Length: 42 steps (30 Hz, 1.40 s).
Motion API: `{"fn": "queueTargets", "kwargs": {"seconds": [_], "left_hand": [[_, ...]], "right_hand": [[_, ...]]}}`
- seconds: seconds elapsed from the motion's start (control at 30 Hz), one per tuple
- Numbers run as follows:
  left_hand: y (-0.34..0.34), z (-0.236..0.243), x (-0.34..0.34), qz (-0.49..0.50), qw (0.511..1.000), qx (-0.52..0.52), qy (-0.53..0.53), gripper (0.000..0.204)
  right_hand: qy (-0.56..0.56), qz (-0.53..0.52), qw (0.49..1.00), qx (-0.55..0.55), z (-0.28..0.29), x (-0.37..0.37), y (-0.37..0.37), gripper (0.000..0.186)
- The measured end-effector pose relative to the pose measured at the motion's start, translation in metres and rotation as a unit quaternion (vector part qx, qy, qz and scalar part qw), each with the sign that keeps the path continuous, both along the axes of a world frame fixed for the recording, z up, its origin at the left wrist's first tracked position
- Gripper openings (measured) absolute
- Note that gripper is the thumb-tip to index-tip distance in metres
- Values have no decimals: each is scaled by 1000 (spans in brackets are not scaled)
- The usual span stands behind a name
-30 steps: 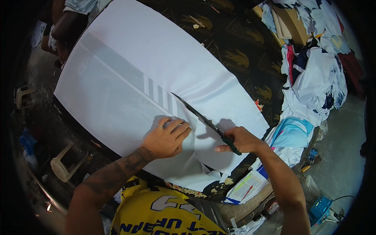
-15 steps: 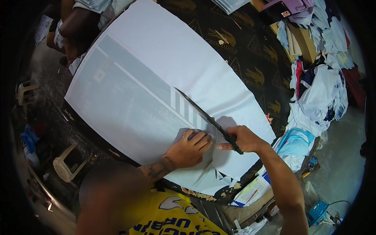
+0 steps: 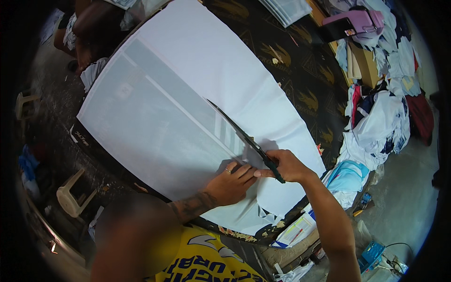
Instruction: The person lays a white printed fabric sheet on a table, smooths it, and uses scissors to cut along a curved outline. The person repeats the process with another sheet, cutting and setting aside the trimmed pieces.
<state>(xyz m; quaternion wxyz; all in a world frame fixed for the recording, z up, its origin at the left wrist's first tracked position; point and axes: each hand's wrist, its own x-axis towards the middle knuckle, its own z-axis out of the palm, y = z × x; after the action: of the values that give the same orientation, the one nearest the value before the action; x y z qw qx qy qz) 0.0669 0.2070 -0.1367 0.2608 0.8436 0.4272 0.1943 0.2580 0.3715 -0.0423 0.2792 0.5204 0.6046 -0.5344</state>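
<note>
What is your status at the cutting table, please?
Right hand grips long dark scissors, blades on wide white fabric sheet. Left hand flat on sheet. Cut line unobstructed.

My worktop (image 3: 300, 80) wears a dark cloth with gold motifs, clothes (image 3: 385, 117) heaped to my right on the grey concrete floor (image 3: 404, 207), pale plastic stools (image 3: 70, 197) on my left

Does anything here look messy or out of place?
Yes. Clothes lie in a loose heap on the floor at the right, and cut scraps trail off the white sheet at the table's near edge. The sheet itself lies flat.
</note>
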Motion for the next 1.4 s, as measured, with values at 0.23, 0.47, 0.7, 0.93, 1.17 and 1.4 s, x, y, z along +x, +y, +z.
{"fn": "queueTargets", "kwargs": {"seconds": [0.23,0.47,0.7,0.93,1.17,1.4], "left_hand": [[-4,-6,1,7,1000,4,-18,59],[1,-1,-5,22,996,-27,-86,50],[10,7,-11,18,990,-88,-112,50],[10,7,-14,0,987,-113,-115,52],[3,1,-6,22,987,-102,-124,44],[3,-4,-3,34,987,-88,-127,42]], "right_hand": [[12,-3,1000,29,-7,-35,14,72],[20,9,1000,12,-7,-79,40,67],[-17,70,997,13,-9,-126,66,70],[-36,118,992,8,-13,-168,88,70],[-45,145,988,22,-10,-217,111,74],[30,82,995,48,-24,-243,123,70]]}}
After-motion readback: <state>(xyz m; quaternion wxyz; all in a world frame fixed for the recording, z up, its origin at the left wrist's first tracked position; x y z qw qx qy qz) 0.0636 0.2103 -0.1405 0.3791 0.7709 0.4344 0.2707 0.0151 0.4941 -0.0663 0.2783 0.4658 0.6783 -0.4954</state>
